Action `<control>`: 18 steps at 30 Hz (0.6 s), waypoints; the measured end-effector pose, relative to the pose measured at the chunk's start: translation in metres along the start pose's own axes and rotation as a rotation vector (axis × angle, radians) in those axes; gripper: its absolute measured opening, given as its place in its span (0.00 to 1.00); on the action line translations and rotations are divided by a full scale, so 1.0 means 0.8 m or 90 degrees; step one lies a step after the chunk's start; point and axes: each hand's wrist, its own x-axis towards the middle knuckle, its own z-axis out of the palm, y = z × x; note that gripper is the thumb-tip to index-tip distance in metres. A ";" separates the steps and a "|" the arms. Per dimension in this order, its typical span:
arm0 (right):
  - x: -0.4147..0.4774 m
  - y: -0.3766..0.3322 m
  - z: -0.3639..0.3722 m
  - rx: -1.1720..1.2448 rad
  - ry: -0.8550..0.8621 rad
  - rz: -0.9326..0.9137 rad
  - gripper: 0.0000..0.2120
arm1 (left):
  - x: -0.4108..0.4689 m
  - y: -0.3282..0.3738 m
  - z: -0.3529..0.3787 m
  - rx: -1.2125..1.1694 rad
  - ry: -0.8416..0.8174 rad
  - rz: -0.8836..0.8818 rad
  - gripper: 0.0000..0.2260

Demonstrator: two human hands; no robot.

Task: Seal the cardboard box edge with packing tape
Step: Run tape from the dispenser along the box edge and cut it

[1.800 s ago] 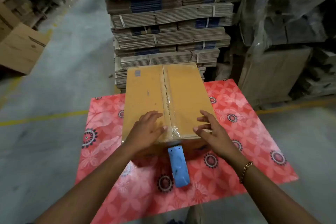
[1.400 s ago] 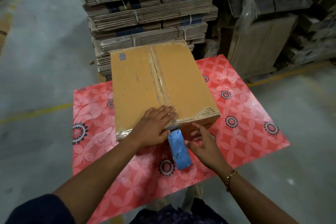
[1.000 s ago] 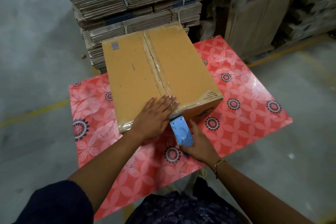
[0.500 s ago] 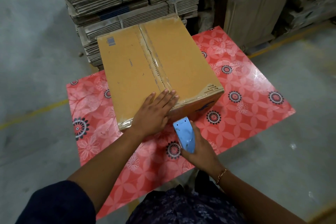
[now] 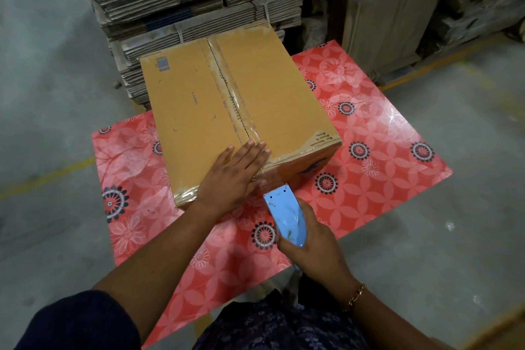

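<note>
A closed brown cardboard box (image 5: 278, 94) lies on a red flowered table top (image 5: 383, 150). Clear packing tape (image 5: 230, 94) runs along its centre seam and over the near edge. My left hand (image 5: 231, 176) lies flat on the box's near edge, fingers together, pressing the tape end down. My right hand (image 5: 309, 244) grips a light blue tape dispenser (image 5: 285, 212), its toothed blade pointing at the box's near face, a short way from it. A thin stretch of clear tape seems to run from the blade to the box.
Strapped bundles of flat cardboard (image 5: 199, 0) are stacked right behind the table. More cardboard sheets and plastic-wrapped stacks (image 5: 397, 8) stand at the back right. Grey concrete floor (image 5: 42, 94) with yellow lines surrounds the table.
My right hand took hold of the blue dispenser hanging at the box's near face and drew it back toward me. My left hand stayed flat on the near edge. The view shifted downward.
</note>
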 end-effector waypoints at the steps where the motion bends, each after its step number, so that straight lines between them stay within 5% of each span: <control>1: -0.001 -0.003 -0.002 0.001 -0.003 0.001 0.39 | 0.000 0.000 0.000 0.000 0.000 0.000 0.29; 10: -0.033 -0.006 -0.019 -0.035 -0.017 0.021 0.33 | 0.001 0.002 -0.001 -0.003 -0.006 -0.009 0.28; 18: 0.007 -0.028 -0.034 -0.229 -0.091 0.084 0.29 | 0.001 0.003 0.002 0.001 -0.013 -0.011 0.32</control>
